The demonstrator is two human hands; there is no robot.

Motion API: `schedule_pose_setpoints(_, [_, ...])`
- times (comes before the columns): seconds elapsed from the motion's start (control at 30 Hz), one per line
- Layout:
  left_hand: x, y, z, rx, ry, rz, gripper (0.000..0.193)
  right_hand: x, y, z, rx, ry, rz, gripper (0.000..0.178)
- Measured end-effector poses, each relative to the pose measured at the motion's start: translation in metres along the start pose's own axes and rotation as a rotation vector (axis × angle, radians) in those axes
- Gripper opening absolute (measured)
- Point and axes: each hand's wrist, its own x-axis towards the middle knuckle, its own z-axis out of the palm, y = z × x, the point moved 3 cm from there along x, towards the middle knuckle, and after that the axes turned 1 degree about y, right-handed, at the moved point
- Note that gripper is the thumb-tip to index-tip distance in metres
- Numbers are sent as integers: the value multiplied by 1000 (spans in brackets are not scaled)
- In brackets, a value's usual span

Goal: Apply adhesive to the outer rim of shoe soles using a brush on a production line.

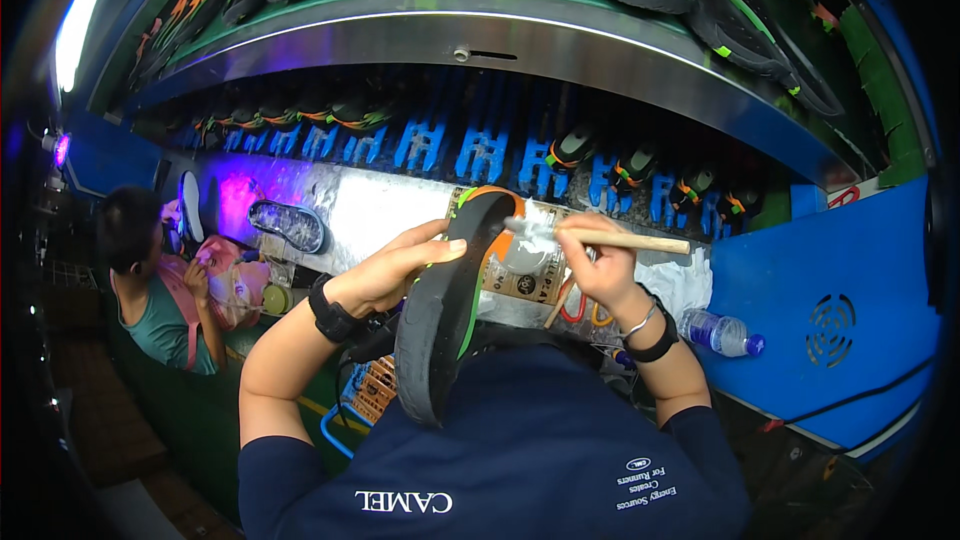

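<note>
My left hand (405,260) grips a sandal (440,325) with a thick black sole and green and orange edging. It stands tilted on its side, heel-to-toe length running toward my body. In my right hand (605,270) is a wooden-handled brush (635,239), pinched near its bristle end. The brush tip is at the sandal's upper part, beside the orange edge; whether it touches is hard to tell. Below the brush, a round patch or dish of whitish paste (530,255) lies on printed brown cardboard (522,285).
Scissors with red and orange handles (573,307), white cloth or paper (680,285) and a plastic bottle (720,332) lie rightward. A black sole (288,225) rests on the bench. Sandals line a green conveyor (400,0) above blue racks (485,150). A co-worker (160,280) sits left.
</note>
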Motion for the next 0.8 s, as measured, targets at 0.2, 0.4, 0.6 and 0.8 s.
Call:
schedule_pose_setpoints(0.2, [1,5,-6,129,59,-4,78,-4,0,12,70,-52,111,7])
schedule_pose_setpoints(0.4, [10,9,-16,186,76,22,83,-4,-22,17,249,-155,253,6])
schedule_pose_setpoints(0.6, [20,15,-24,234,80,70,85,-3,-47,16,251,-239,130,6])
schedule_pose_setpoints(0.8, [21,23,-23,267,70,71,84,-3,-64,17,287,-326,78,7])
